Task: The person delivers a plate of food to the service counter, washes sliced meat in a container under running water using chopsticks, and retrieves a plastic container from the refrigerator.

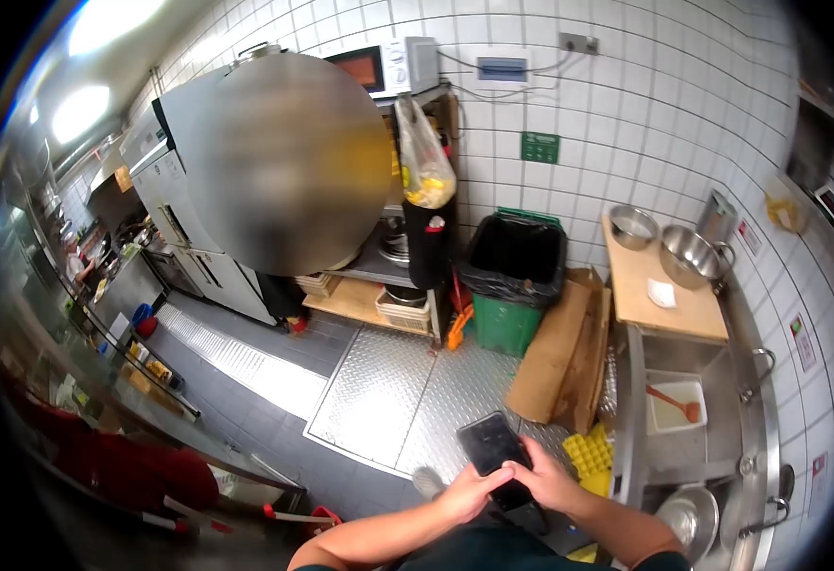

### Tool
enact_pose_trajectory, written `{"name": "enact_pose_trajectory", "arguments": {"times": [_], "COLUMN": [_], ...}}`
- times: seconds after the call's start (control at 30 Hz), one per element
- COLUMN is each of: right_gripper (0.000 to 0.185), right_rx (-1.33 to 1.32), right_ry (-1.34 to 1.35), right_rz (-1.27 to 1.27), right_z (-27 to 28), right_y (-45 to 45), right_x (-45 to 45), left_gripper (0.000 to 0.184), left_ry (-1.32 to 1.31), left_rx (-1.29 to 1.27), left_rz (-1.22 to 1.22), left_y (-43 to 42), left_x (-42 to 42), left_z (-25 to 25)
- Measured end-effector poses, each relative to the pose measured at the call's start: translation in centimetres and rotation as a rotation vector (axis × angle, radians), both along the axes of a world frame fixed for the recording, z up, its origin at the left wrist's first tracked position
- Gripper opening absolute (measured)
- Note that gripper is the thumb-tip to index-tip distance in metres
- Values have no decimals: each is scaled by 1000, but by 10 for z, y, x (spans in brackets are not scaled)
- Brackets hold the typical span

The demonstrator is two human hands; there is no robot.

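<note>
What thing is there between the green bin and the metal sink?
Brown cardboard lies between the green bin and the metal sink, seen in the head view.

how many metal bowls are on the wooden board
2: the smaller bowl at the far end of the wooden board, and the larger bowl nearer, to its right.

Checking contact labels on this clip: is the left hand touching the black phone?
Touching. The head view shows the left hand gripping the black phone, its thumb lying over the phone's face.
</note>
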State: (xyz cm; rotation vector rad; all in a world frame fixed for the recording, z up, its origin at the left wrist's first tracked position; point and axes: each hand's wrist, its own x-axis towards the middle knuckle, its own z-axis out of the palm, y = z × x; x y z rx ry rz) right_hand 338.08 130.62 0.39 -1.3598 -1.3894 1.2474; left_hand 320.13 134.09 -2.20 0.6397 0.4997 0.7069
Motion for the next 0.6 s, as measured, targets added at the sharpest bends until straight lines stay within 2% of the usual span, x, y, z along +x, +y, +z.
{"name": "enact_pose_trajectory", "arguments": {"times": [0.1, 0.13, 0.23, 0.37, 0.43, 0.47, 0.53, 0.6], "right_gripper": [73, 71, 67, 62, 54, 58, 59, 60], "right_rx": [43, 56, 81, 110, 211, 252, 181, 75], "right_ry": [-109, -189, -118, -319, -278, -318, -356, -226], "right_rz": [158, 224, 355, 482, 540, 569, 605, 605], "right_z": [-1, 5, 41, 59, 49, 50, 44, 16], "right_y": [106, 141, 234, 351, 413, 443, 504, 562], "right_x": [-56, -77, -133, -188, -208, -217, -237, -254], "left_gripper": [45, 45, 42, 40, 40, 45, 44, 44], "left_ry": [26, 45, 65, 47, 57, 73, 92, 132], "left_rx": [28, 44, 42, 27, 28, -34, -36, -84], "left_rz": [83, 112, 179, 265, 379, 436, 600, 830], "left_y": [85, 115, 197, 295, 343, 366, 415, 457], "left_x": [-65, -88, -149, -227, -271, -295, -344, -387], "left_z": [-5, 2, 18, 49, 56, 46, 37, 38]}}
